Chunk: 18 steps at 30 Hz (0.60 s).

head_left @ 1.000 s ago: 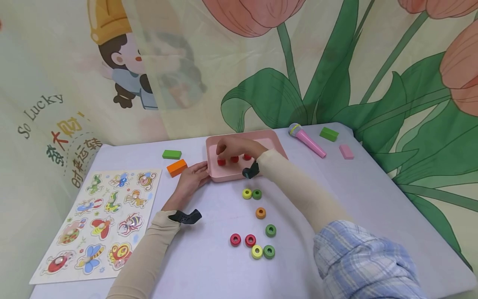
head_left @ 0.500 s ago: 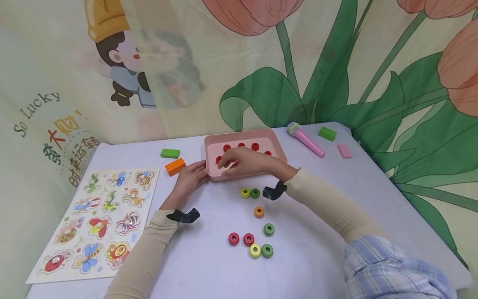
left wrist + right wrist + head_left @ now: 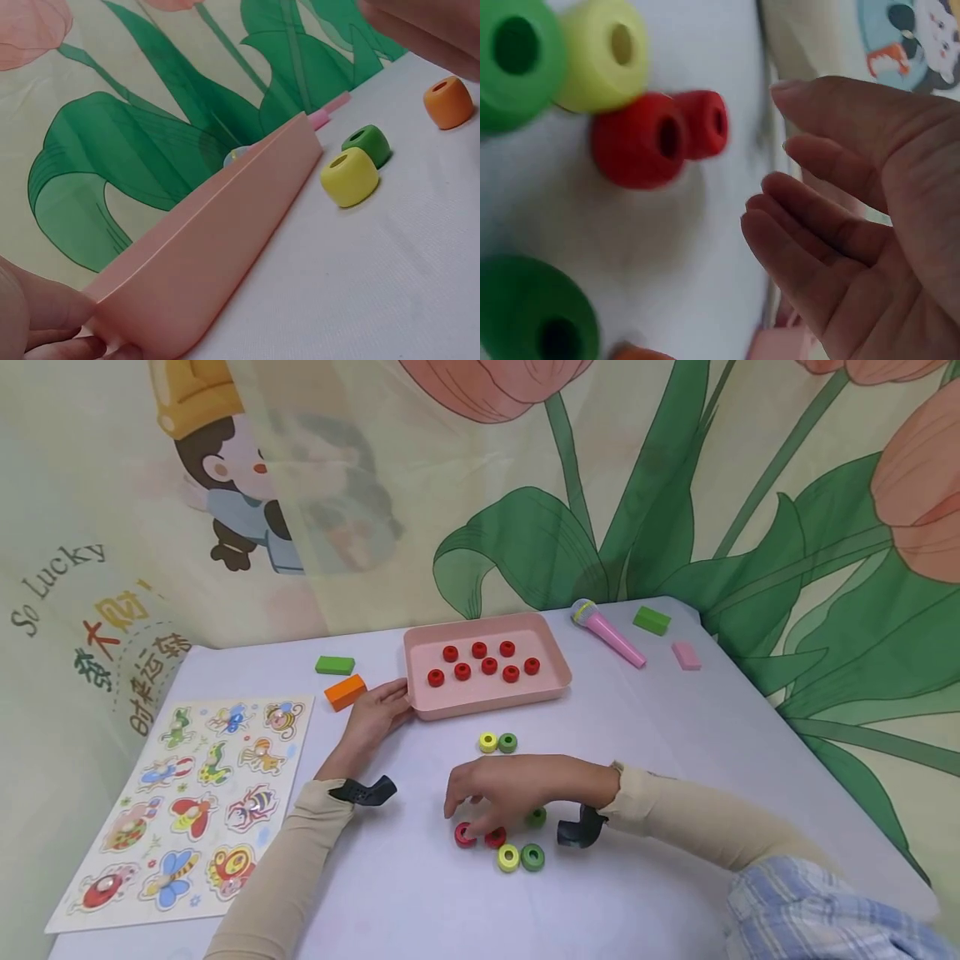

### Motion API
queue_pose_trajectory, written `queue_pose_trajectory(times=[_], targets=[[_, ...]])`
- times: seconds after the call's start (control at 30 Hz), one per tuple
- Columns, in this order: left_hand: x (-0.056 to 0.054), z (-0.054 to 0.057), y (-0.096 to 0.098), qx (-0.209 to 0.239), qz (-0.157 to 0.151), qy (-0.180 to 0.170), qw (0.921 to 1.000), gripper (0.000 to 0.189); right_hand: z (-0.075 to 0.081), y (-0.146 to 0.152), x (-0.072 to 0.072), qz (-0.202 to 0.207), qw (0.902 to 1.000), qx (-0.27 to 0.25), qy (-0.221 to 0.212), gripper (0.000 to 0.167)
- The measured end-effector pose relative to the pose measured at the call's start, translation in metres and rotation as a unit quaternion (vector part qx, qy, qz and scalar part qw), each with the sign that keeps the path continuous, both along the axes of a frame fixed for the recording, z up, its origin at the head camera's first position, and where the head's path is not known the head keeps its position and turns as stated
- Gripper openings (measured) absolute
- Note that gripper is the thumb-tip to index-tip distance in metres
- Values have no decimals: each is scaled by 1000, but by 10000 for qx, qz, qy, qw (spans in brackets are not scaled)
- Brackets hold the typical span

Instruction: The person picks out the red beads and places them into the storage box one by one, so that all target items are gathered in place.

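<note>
My left hand [image 3: 375,720] touches the left end of a pink tray [image 3: 487,704]; in the left wrist view its fingertips [image 3: 64,300] lie against the tray's outer corner. Inside the tray are several red beads [image 3: 489,666]. My right hand [image 3: 517,787] hovers over the loose beads on the table, nothing between its parted fingers in the right wrist view. Its thumb overlaps a red bead [image 3: 462,837] in the head view. Beside that lie another red bead [image 3: 637,146], a yellow bead [image 3: 508,858] and a green bead [image 3: 532,857]. The orange bead [image 3: 448,103] is hidden in the head view.
A yellow bead [image 3: 488,742] and a green bead [image 3: 507,742] lie before the tray. An insect puzzle board [image 3: 187,802] is at left. Orange [image 3: 345,692] and green [image 3: 334,665] blocks, a toy microphone [image 3: 609,633], and green [image 3: 652,620] and pink [image 3: 686,656] blocks lie toward the back.
My right hand has left the tray, where it was among the red beads, and come toward me over the loose beads. My left hand stays at the tray's end.
</note>
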<state>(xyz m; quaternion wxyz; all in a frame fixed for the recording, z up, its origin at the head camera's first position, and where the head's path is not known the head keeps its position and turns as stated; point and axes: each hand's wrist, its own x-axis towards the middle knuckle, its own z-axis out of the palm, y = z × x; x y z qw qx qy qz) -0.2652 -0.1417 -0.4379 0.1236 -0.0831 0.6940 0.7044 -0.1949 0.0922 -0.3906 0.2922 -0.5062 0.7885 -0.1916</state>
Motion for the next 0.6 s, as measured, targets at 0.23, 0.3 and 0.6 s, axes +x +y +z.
queue_pose_trajectory(times=[0.23,0.3,0.6], targets=[[1,0,0,79,2,-38,10000,49,-16,-6,14,519,9974,249,436,24],[1,1,0,128,11,-21,9999,49,-19,-7,15,629,9964,228,522,20],[2,5,1,136,-2,-19,9999,49,-15,-6,6,614,9973,187,362,18]])
